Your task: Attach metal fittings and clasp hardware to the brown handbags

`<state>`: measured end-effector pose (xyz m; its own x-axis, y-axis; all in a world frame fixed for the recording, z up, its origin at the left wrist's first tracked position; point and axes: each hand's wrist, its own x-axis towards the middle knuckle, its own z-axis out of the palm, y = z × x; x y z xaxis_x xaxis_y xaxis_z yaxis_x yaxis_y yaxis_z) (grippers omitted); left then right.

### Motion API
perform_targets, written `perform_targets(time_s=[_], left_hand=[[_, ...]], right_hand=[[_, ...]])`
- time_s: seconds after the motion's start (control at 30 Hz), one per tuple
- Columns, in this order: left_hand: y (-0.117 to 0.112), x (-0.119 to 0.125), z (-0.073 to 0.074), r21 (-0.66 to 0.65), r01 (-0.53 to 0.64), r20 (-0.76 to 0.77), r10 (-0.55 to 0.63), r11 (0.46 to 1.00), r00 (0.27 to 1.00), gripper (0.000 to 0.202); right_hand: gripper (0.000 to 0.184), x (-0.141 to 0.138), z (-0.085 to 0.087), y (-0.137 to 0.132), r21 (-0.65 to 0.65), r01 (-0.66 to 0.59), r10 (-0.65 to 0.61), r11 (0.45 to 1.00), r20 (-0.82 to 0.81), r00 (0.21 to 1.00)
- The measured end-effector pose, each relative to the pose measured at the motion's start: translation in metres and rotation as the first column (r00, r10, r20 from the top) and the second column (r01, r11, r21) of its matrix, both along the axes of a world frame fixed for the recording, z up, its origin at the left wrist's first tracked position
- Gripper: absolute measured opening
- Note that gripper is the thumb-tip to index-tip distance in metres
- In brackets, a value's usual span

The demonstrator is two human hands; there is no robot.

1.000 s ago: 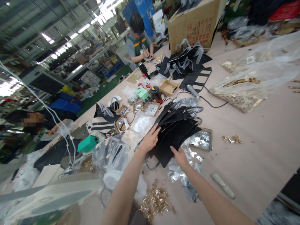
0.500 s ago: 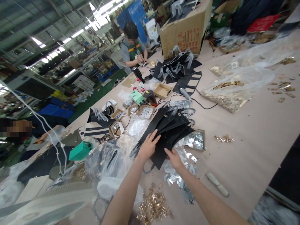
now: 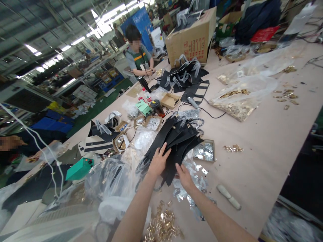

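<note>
A fanned stack of black panels with handles (image 3: 183, 143), which look like bag pieces, lies on the table in front of me. My left hand (image 3: 157, 163) rests on the near left part of the stack, its fingers spread flat. At the near right edge, my right hand (image 3: 184, 176) pinches a black panel, thumb on top and the other fingers partly hidden beneath it. Small gold fittings show on some panels. Silvery metal plates (image 3: 186, 193) lie loose beside my right hand, and more fill a small box (image 3: 214, 156) right of the stack.
Gold-coloured metal pieces (image 3: 163, 223) are heaped near me. A pale-handled tool (image 3: 229, 196) lies at right. Clear plastic bags (image 3: 111, 181) crowd the left. Farther back are a dark tumbler (image 3: 157, 108), a cardboard carton (image 3: 190, 42) and a co-worker (image 3: 138, 55) across the table.
The view has shifted slightly, so most things sit a little farther left. Both hands stay on the black stack in nearly the same pose.
</note>
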<state>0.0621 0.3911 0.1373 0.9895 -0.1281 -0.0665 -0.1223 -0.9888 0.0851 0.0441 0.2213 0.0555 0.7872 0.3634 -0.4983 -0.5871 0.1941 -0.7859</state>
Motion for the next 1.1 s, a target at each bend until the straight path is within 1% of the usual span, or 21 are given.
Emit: perform_targets(time_s=[0.1, 0.23, 0.3, 0.4, 0.43, 0.5, 0.57, 0.6, 0.63, 0.67, 0.73, 0.77, 0.8, 0.83, 0.87, 0.9, 0.93, 1.0, 1.07, 1.1], left_hand=[[-0.007, -0.009, -0.010, 0.008, -0.019, -0.004, 0.019, 1.000, 1.000, 0.076], [-0.013, -0.024, -0.029, -0.068, -0.073, 0.021, 0.074, 0.995, 0.997, 0.070], [-0.012, -0.030, -0.032, -0.134, -0.089, 0.026, 0.093, 0.987, 0.995, 0.069], [-0.001, -0.039, -0.030, -0.247, -0.078, 0.072, 0.099, 0.966, 0.992, 0.069], [0.005, -0.044, -0.029, -0.281, -0.066, 0.096, 0.096, 0.958, 0.991, 0.067], [0.016, -0.056, -0.028, -0.335, -0.064, 0.156, 0.122, 0.940, 0.980, 0.062], [0.019, -0.078, -0.028, -0.387, -0.073, 0.212, 0.166, 0.919, 0.963, 0.059], [0.018, -0.093, -0.028, -0.412, -0.084, 0.242, 0.197, 0.907, 0.950, 0.057], [0.014, -0.111, -0.028, -0.435, -0.100, 0.261, 0.232, 0.895, 0.937, 0.055], [0.008, -0.131, -0.029, -0.457, -0.134, 0.280, 0.285, 0.879, 0.917, 0.052], [-0.011, -0.176, -0.033, -0.507, -0.195, 0.309, 0.389, 0.840, 0.868, 0.048], [-0.023, -0.200, -0.038, -0.534, -0.227, 0.311, 0.439, 0.814, 0.843, 0.045], [-0.037, -0.223, -0.045, -0.541, -0.252, 0.312, 0.470, 0.802, 0.826, 0.041], [-0.052, -0.245, -0.055, -0.538, -0.277, 0.310, 0.493, 0.796, 0.813, 0.037], [-0.069, -0.264, -0.066, -0.528, -0.282, 0.308, 0.491, 0.801, 0.815, 0.032], [-0.087, -0.282, -0.079, -0.514, -0.267, 0.297, 0.461, 0.815, 0.836, 0.029], [-0.105, -0.297, -0.095, -0.504, -0.213, 0.288, 0.396, 0.837, 0.872, 0.028], [-0.140, -0.321, -0.129, -0.491, -0.061, 0.261, 0.214, 0.869, 0.941, 0.031], [-0.171, -0.339, -0.166, -0.481, 0.081, 0.237, 0.041, 0.873, 0.971, 0.035], [-0.184, -0.347, -0.185, -0.473, 0.141, 0.234, -0.031, 0.870, 0.972, 0.036]], right_hand=[[0.074, -0.001, 0.006, -0.005, -0.021, 0.005, -0.005, 1.000, 0.026, 1.000], [0.074, -0.003, 0.007, -0.010, -0.104, -0.004, 0.011, 0.995, 0.061, 0.998], [0.071, -0.006, 0.005, -0.016, -0.125, -0.038, 0.046, 0.991, 0.064, 0.997], [0.067, -0.017, 0.000, -0.034, -0.133, -0.100, 0.110, 0.986, 0.070, 0.991], [0.066, -0.023, -0.002, -0.045, -0.139, -0.107, 0.119, 0.985, 0.082, 0.989], [0.062, -0.038, -0.006, -0.074, -0.178, -0.135, 0.168, 0.975, 0.187, 0.968], [0.053, -0.061, -0.011, -0.114, -0.241, -0.162, 0.225, 0.957, 0.264, 0.938], [0.049, -0.076, -0.014, -0.137, -0.285, -0.192, 0.276, 0.939, 0.289, 0.917], [0.045, -0.093, -0.018, -0.160, -0.333, -0.239, 0.345, 0.912, 0.307, 0.887], [0.041, -0.112, -0.025, -0.182, -0.386, -0.303, 0.435, 0.871, 0.321, 0.841], [0.034, -0.150, -0.043, -0.221, -0.497, -0.423, 0.622, 0.758, 0.353, 0.699], [0.030, -0.168, -0.055, -0.236, -0.552, -0.444, 0.688, 0.706, 0.384, 0.616], [0.026, -0.183, -0.069, -0.249, -0.600, -0.430, 0.726, 0.674, 0.430, 0.537], [0.023, -0.197, -0.083, -0.258, -0.638, -0.384, 0.736, 0.667, 0.488, 0.468], [0.021, -0.208, -0.098, -0.265, -0.661, -0.318, 0.727, 0.680, 0.550, 0.412], [0.020, -0.216, -0.111, -0.269, -0.671, -0.243, 0.707, 0.701, 0.605, 0.366], [0.020, -0.223, -0.122, -0.271, -0.674, -0.170, 0.686, 0.719, 0.649, 0.329], [0.018, -0.230, -0.138, -0.272, -0.675, -0.045, 0.660, 0.736, 0.701, 0.271], [0.016, -0.232, -0.147, -0.275, -0.663, 0.055, 0.639, 0.747, 0.737, 0.219], [0.014, -0.233, -0.151, -0.277, -0.649, 0.096, 0.625, 0.755, 0.756, 0.197]])
